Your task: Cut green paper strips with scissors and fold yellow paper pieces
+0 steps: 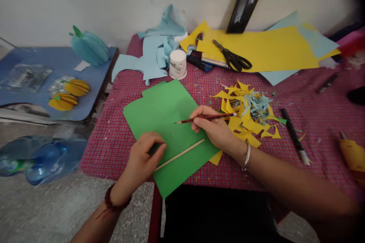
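A sheet of green paper lies at an angle on the table, its near corner hanging over the front edge. My right hand grips a dark red pencil over the sheet, the sharpened tip pointing left. Resting on the paper's left part is my left hand, fingers loosely curved, with a gap between thumb and forefinger and no object visible in it. A thin wooden stick lies slantwise across the green paper between the hands. Its left end is beside the left hand and partly hidden.
Yellow and blue paper scraps are heaped right of the sheet, near a black marker. Behind stand a white cup and black scissors on yellow paper. A blue side table holds paper pumpkins; plastic bottles lie below.
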`<state>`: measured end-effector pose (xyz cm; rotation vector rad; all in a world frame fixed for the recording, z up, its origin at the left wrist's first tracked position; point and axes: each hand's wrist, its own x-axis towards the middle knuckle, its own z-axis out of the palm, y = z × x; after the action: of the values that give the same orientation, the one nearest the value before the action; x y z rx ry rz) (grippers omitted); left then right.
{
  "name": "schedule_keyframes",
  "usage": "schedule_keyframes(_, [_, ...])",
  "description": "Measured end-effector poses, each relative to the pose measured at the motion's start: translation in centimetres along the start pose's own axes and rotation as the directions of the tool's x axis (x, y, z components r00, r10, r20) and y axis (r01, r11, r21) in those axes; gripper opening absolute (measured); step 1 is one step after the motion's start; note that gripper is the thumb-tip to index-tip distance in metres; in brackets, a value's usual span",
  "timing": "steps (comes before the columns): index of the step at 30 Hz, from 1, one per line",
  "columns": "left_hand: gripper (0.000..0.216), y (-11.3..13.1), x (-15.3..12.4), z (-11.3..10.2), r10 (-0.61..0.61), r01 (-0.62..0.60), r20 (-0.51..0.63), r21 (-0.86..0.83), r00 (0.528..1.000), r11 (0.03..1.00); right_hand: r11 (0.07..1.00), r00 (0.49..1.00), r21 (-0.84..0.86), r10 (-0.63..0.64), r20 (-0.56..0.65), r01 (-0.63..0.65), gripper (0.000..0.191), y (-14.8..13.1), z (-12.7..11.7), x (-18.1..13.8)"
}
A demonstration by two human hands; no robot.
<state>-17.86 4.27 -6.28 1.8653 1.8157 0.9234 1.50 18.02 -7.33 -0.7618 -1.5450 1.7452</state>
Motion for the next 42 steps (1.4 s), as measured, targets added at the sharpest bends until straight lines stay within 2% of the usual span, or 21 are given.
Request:
schedule_keyframes(3, [0.008, -0.2, 0.7, -0.6, -0.135, 0.134, -0.011, -0.103, 0.991, 0.986, 1.0, 1.0, 0.025, -0.017, -0.003, 0.017, 0.006, -0.2, 0.3, 0.1])
schedule_keyframes(5, [0.009, -0.2, 1.6, -0.9, -0.185, 0.194, 0.079, -0.128, 0.98, 0.973, 0.997, 0.999, 0.061, -0.041, -0.013, 0.042, 0.008, -0.7, 0.4, 0.2])
schedule_keyframes(7, [0.011, -0.1, 3.0, -1.3, -0.184, 0.207, 0.201, -0.097, 0.962, 0.973, 0.992, 0.997, 0.096, -0.077, -0.031, 0.08, 0.009, -1.7, 0.4, 0.3])
schedule_keyframes(9, [0.017, 0.2, 4.5, -1.4, -0.138, 0.147, 0.308, -0.004, 0.941, 0.989, 0.988, 0.993, 0.105, -0.109, -0.043, 0.113, 0.01, -3.0, 0.3, 0.2])
schedule_keyframes(13, [0.036, 0.7, 7.0, -1.4, -0.05, -0.037, 0.5, 0.162, 0.865, 0.986, 0.989, 0.989, 0.038, -0.144, -0.044, 0.146, 0.01, -5.7, -0.4, -1.0])
schedule_keyframes(15, [0.028, 0.8, 7.8, -1.2, -0.036, -0.082, 0.542, 0.193, 0.84, 0.978, 0.984, 0.983, -0.02, -0.178, -0.041, 0.177, 0.008, -6.6, -1.0, -2.3])
schedule_keyframes(18, [0.009, 0.5, 8.4, -1.0, -0.05, -0.089, 0.568, 0.215, 0.821, 0.973, 0.966, 0.97, -0.103, -0.241, -0.037, 0.236, 0.007, -7.2, -2.4, -4.7])
schedule_keyframes(21, [0.008, 0.3, 8.2, -0.7, -0.103, -0.043, 0.549, 0.248, 0.83, 0.968, 0.953, 0.959, -0.137, -0.279, -0.06, 0.268, 0.01, -7.2, -3.7, -7.3])
schedule_keyframes(24, [0.013, 0.6, 7.2, -0.5, -0.169, 0.041, 0.482, 0.263, 0.86, 0.964, 0.95, 0.954, -0.121, -0.295, -0.054, 0.286, 0.016, -7.0, -4.4, -10.0])
schedule_keyframes(27, [0.026, 1.9, 5.9, -0.6, -0.213, 0.127, 0.423, 0.222, 0.881, 0.967, 0.953, 0.96, -0.132, -0.28, -0.029, 0.274, 0.017, -6.7, -5.0, -12.7])
schedule_keyframes(29, [0.026, 3.2, 5.2, -1.0, -0.219, 0.171, 0.385, 0.156, 0.897, 0.973, 0.953, 0.963, -0.15, -0.268, -0.012, 0.263, 0.015, -6.4, -5.6, -14.3])
schedule_keyframes(32, [0.024, 5.5, 4.5, -1.4, -0.194, 0.201, 0.279, 0.002, 0.941, 0.98, 0.945, 0.959, -0.166, -0.28, 0.034, 0.282, 0.014, -5.8, -6.9, -15.5])
schedule_keyframes(34, [0.03, 7.3, 3.8, -1.2, -0.166, 0.192, 0.186, -0.132, 0.969, 0.973, 0.941, 0.954, -0.161, -0.3, 0.019, 0.299, 0.015, -5.5, -7.3, -15.7])
schedule_keyframes(37, [0.032, 10.5, 1.9, 0.1, -0.115, 0.132, 0.072, -0.322, 0.991, 0.937, 0.932, 0.94, -0.134, -0.342, -0.014, 0.337, 0.015, -5.5, -6.6, -16.0])
schedule_keyframes(39, [0.034, 13.1, 0.3, 1.2, -0.081, 0.097, 0.054, -0.44, 0.995, 0.893, 0.922, 0.927, -0.117, -0.375, -0.026, 0.37, 0.018, -5.9, -5.4, -16.5])
schedule_keyframes(40, [0.037, 14.4, -0.6, 1.8, -0.068, 0.087, 0.054, -0.58, 0.996, 0.81, 0.916, 0.921, -0.111, -0.39, -0.025, 0.385, 0.019, -6.3, -4.9, -17.0])
schedule_keyframes(42, [0.038, 16.8, -1.9, 2.7, 0.006, 0.084, 0.129, -0.681, 0.992, 0.728, 0.907, 0.912, -0.113, -0.41, -0.009, 0.406, 0.021, -7.1, -4.1, -18.2])
